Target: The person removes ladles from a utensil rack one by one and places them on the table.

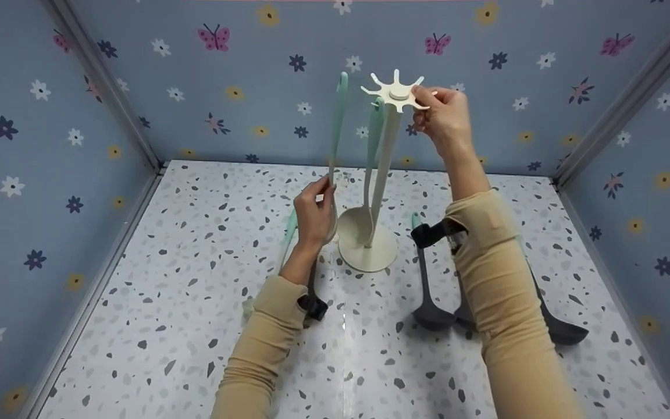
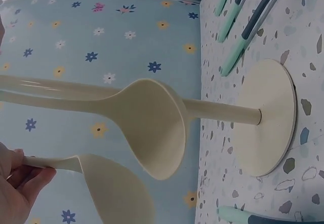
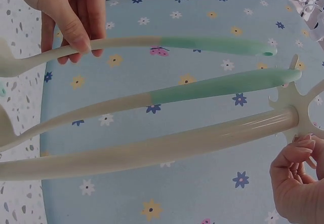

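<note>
My left hand point(image 1: 312, 216) pinches the thin lower handle of a cream kitchen utensil point(image 1: 339, 110) with a mint grip, held upright just left of a cream utensil stand point(image 1: 385, 156). Its broad, curved head point(image 2: 119, 193) is partly out of frame in the left wrist view, so its exact kind is unclear. A cream ladle point(image 1: 356, 226) with a mint grip hangs from the stand, its bowl above the round base point(image 1: 378, 259). Up at the star-shaped hook top point(image 1: 399, 93), my right hand point(image 1: 446, 119) pinches one side between thumb and fingers.
Dark grey utensils with mint handle ends, among them a ladle point(image 1: 434, 318) and another scoop-headed one point(image 1: 567, 331), lie right of the stand. Partly behind the left arm lie a pale utensil point(image 1: 288, 233) and a dark one point(image 1: 313, 282). Patterned walls enclose the speckled tabletop point(image 1: 195, 233).
</note>
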`<control>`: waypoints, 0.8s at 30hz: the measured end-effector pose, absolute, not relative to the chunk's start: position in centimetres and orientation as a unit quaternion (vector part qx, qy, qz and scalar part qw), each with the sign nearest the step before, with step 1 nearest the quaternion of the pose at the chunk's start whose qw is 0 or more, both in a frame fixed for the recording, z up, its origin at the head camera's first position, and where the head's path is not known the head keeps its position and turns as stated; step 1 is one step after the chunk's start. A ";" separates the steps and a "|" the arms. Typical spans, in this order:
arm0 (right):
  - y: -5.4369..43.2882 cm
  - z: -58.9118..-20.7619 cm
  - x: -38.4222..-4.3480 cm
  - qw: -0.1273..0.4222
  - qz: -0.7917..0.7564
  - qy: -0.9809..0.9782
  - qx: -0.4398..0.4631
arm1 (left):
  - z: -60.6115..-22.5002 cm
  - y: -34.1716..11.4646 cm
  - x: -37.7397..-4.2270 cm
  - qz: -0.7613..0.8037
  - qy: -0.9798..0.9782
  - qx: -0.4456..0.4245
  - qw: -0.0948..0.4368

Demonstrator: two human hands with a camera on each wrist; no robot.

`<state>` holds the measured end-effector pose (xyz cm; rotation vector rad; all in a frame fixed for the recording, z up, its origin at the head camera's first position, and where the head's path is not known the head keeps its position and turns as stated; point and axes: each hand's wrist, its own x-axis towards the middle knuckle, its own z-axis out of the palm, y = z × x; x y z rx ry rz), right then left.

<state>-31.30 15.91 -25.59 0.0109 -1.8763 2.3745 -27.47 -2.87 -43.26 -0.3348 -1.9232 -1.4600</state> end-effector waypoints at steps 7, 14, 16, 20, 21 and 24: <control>15.9 -25.6 -31.3 0.054 0.789 -0.612 -0.006 | -43.2 -4.8 -27.1 -0.543 -0.761 -0.105 0.339; 15.8 -25.5 -31.3 0.055 0.789 -0.611 -0.004 | -43.6 -7.2 -27.0 -0.523 -0.784 -0.072 0.327; 15.8 -25.5 -31.3 0.058 0.788 -0.613 -0.001 | -43.7 -7.8 -27.0 -0.521 -0.789 -0.064 0.318; 15.8 -25.6 -31.3 0.058 0.786 -0.615 -0.001 | -44.1 -9.0 -26.9 -0.513 -0.801 -0.055 0.304; 15.8 -25.6 -31.3 0.057 0.786 -0.616 -0.002 | -44.2 -9.3 -26.9 -0.509 -0.804 -0.053 0.302; 15.9 -25.6 -31.3 0.057 0.785 -0.617 -0.007 | -44.5 -10.0 -26.8 -0.491 -0.820 -0.037 0.291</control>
